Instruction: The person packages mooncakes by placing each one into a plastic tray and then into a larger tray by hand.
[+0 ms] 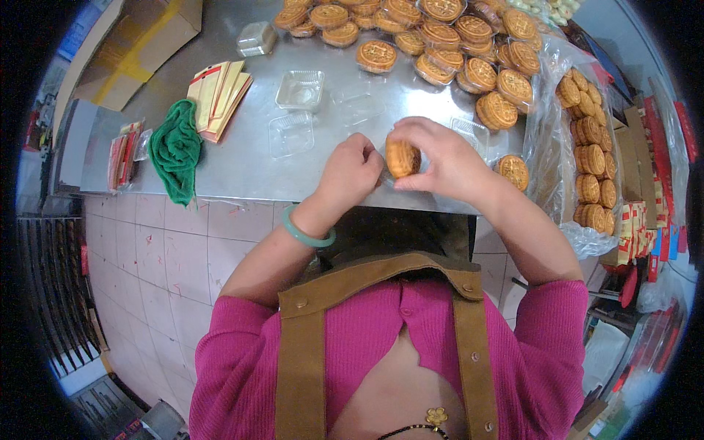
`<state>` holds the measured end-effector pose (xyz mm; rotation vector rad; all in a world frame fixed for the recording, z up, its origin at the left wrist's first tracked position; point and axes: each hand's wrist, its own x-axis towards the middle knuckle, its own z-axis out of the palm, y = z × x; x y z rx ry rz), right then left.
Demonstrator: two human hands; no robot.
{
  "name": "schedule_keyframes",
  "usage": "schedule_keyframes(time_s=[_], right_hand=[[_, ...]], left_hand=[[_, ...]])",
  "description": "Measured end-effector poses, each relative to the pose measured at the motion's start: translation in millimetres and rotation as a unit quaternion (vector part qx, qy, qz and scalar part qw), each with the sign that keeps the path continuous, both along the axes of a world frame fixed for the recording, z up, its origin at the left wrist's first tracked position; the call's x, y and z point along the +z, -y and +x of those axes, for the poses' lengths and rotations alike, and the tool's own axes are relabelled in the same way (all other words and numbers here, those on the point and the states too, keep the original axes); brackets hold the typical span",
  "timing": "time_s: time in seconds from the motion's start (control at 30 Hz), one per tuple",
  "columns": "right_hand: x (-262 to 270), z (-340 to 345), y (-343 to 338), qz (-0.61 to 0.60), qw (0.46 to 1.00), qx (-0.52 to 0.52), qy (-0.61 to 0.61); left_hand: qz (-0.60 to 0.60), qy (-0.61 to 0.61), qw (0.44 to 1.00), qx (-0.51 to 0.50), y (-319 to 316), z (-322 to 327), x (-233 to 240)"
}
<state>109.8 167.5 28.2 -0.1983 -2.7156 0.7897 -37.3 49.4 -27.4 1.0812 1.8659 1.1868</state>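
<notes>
A round golden-brown mooncake [400,158] stands on its edge between the thumb and fingers of my right hand [448,157], above the front of the metal table. Just left of it is my left hand [352,170], its fingers curled; whether they pinch something clear is hidden. Two clear plastic trays, one farther back [300,91] and one nearer [291,135], lie left of my hands. A faint clear plastic piece [360,107] rests behind them. Beyond my right wrist is another clear tray [472,135], partly covered. A single mooncake [512,172] sits by my right forearm.
Many mooncakes in clear packs [440,36] crowd the back right of the steel table [231,165]. A plastic-lined container of mooncakes [591,159] stands at right. At left are stacked trays [257,38], printed packets [220,99], a green cloth [176,148] and a cardboard box [132,55].
</notes>
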Motion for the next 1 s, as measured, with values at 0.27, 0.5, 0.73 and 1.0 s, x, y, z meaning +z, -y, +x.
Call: schedule_keyframes(time_s=[0.27,0.5,0.73,1.0], right_hand=[[10.8,-4.7,16.3,0.197,0.959,-0.013,0.203],[-3.8,-7.9,7.4,0.118,0.983,-0.025,0.137],[-19.0,-6.5,-14.3,-0.067,0.991,-0.015,0.113],[-10.8,-10.5,0.8,0.018,0.987,-0.059,0.148]], left_hand=[[-0.007,0.040,0.999,-0.035,-2.4,4.0,-1.6],[-0.030,0.132,0.991,-0.015,-4.6,-0.3,2.3],[-0.011,0.177,0.984,0.009,-3.1,0.6,0.1],[0.003,0.206,0.978,0.020,-6.0,2.2,-4.9]])
